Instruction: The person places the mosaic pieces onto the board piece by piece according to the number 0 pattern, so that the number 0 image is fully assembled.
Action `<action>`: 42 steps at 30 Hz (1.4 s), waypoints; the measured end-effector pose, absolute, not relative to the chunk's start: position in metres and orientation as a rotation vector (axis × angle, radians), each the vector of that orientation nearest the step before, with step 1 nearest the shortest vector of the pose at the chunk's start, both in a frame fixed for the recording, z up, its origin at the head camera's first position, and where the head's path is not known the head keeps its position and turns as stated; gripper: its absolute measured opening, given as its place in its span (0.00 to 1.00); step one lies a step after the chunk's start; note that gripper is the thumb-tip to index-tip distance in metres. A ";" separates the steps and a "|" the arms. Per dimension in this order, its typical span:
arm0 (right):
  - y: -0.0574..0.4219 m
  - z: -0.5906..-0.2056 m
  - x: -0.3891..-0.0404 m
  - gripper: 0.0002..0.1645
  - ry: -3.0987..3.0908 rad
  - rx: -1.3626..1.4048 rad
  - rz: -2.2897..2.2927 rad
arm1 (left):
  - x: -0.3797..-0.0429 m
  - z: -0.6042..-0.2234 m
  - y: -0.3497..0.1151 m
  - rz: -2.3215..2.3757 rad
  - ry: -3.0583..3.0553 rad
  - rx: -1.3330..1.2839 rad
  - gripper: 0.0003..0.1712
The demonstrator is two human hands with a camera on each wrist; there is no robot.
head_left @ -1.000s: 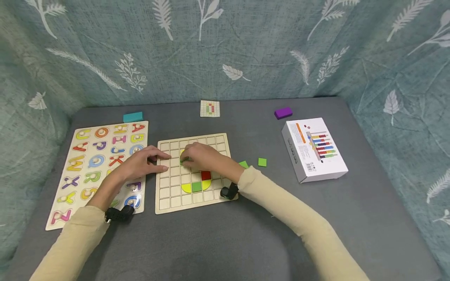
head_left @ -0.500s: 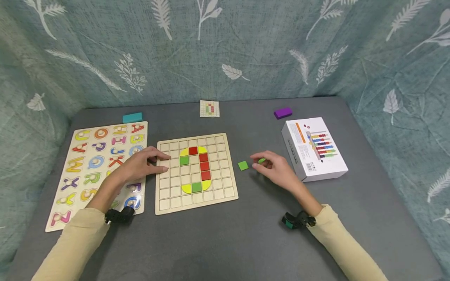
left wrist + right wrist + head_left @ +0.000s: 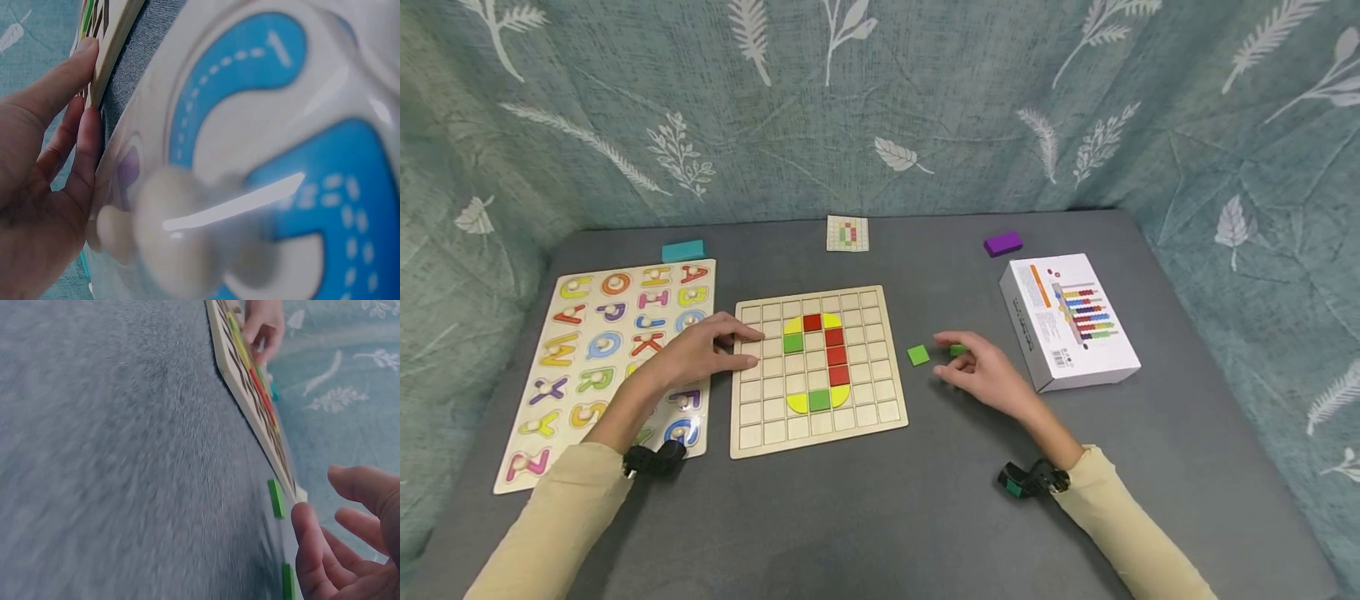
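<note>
In the head view, a wooden grid board [image 3: 775, 367] lies mid-table with red, yellow and green pieces forming a partial ring. My left hand [image 3: 703, 348] rests at the board's left edge; the left wrist view has its thumb [image 3: 69, 65] against that edge. Right of the board, my right hand [image 3: 983, 372] hovers with thumb and fingers apart, nothing between them. Partly hidden beneath its fingers is a green square tile [image 3: 958, 350]. Another green tile [image 3: 918, 355] lies between that hand and the board. Both tiles show edge-on in the right wrist view, below the fingers [image 3: 312, 550].
A letter puzzle board [image 3: 597, 310] with knobbed pieces lies under my left forearm. At the back are a teal block [image 3: 683, 251], a small pattern card [image 3: 847, 234] and a purple block [image 3: 1003, 243]. A white box [image 3: 1071, 321] with an abacus picture stands at right.
My right hand has left the board and moved right to the loose green tiles. A green tile shows in the board's left column where that hand was. My left hand has stayed put.
</note>
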State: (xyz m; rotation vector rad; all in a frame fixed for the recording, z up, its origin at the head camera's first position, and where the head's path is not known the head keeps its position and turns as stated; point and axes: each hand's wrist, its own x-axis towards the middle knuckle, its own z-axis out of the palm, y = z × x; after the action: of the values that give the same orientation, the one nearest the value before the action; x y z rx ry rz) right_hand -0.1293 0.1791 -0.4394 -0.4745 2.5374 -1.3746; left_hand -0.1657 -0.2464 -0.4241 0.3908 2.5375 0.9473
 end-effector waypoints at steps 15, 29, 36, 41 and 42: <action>0.160 -0.445 -0.144 0.25 2.625 -0.501 -1.300 | -0.169 -0.423 -0.244 0.935 2.532 0.399 0.25; 0.160 -0.449 -0.149 0.25 2.620 -0.519 -1.253 | -0.169 -0.422 -0.243 0.931 2.522 0.384 0.26; 0.158 -0.450 -0.153 0.28 2.583 -0.594 -1.163 | -0.168 -0.420 -0.243 0.903 2.532 0.366 0.26; 0.156 -0.450 -0.153 0.29 2.602 -0.649 -1.112 | -0.167 -0.421 -0.245 0.896 2.539 0.362 0.25; 0.156 -0.450 -0.153 0.29 2.604 -0.656 -1.108 | -0.167 -0.421 -0.245 0.902 2.539 0.367 0.25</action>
State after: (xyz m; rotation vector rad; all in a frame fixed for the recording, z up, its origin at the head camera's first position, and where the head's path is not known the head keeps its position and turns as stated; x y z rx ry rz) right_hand -0.1526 0.1561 -0.4498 -0.6564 2.6037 -1.1077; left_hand -0.1671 -0.2449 -0.4212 0.3671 2.5387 0.9020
